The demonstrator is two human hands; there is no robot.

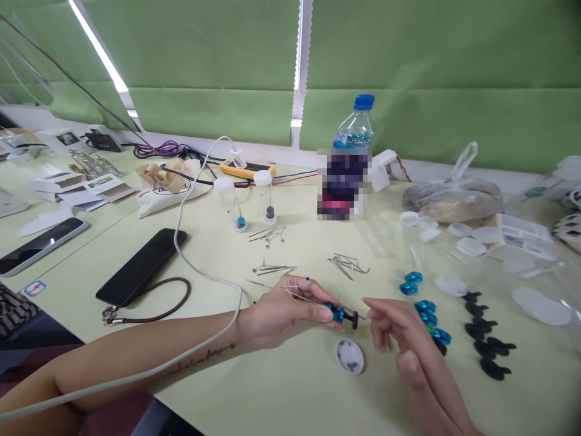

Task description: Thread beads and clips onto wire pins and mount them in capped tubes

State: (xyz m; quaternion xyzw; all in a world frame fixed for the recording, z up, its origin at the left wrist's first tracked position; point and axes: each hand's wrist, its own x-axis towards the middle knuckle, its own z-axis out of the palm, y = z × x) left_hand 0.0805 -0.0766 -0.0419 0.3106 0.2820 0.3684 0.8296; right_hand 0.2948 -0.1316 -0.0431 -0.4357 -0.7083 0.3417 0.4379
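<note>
My left hand (284, 312) pinches a small blue metal part (336, 312) between thumb and fingers. A black stem with a round black end (354, 320) sticks out of this part to the right. Thin metal rods also show at the same hand. Just right of it hovers my right hand (415, 345), holding nothing visible, its fingers apart. Below and between both hands lies a round white cap (357, 356) with tiny dark pieces in it. Loose blue metal parts (426, 312) sit behind my right hand, with black winged pieces (488, 348) in a row farther right.
Bent metal rods (347, 264) lie in small groups beyond my hands. Two clear tubes stand behind, one holding a blue part (240, 222). A white cable (200, 266) crosses my left forearm. A black phone (140, 266) lies left; a bottle (356, 127) stands at the back.
</note>
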